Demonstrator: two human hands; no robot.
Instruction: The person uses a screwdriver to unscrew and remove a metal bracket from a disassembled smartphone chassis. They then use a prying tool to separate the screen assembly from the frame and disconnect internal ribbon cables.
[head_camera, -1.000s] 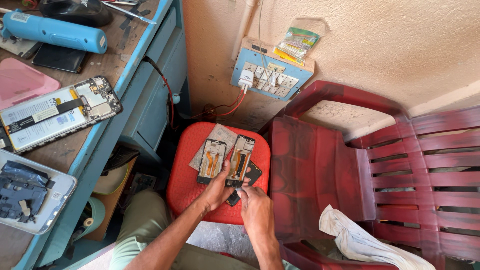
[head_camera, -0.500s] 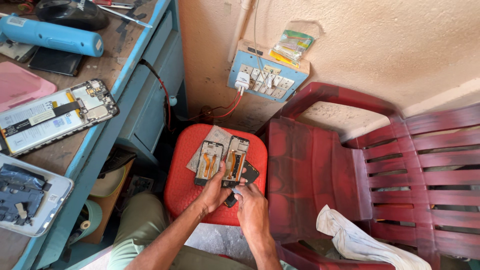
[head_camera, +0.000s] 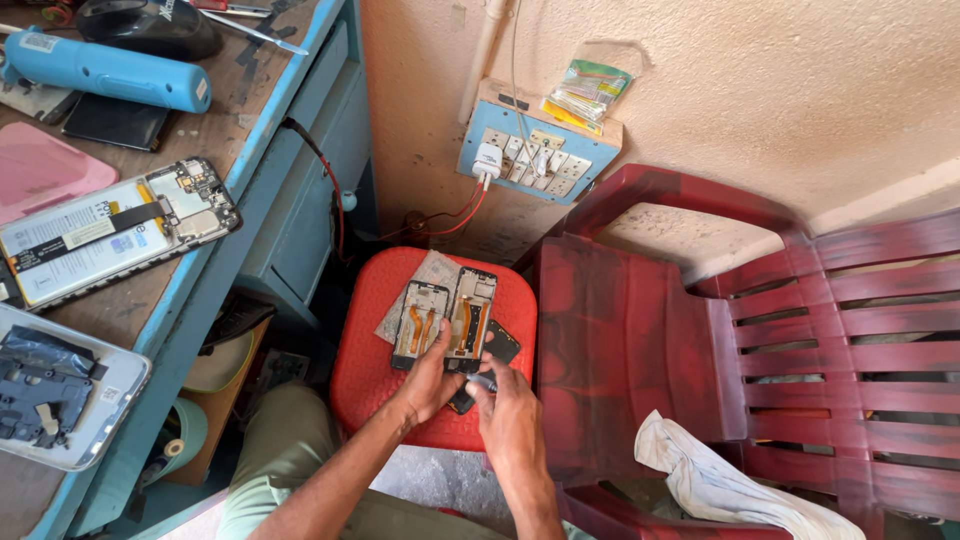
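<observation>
Since the earlier frames both hands have slid slightly down the red stool (head_camera: 370, 370) at lower centre, the frame's largest nearby thing after the red chair (head_camera: 700, 340) at right. Two opened phone frames (head_camera: 470, 312) lie side by side on it, long axes running toward the wall, top ends up-frame. The left hand (head_camera: 430, 380) presses fingers together on their lower ends; the right hand (head_camera: 510, 420) pinches a small dark part (head_camera: 483, 383). A nudge could tip the frames off the stool.

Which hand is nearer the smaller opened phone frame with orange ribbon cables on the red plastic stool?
Left. The left hand touches the smaller opened phone frame; the right hand sits lower right.
</observation>
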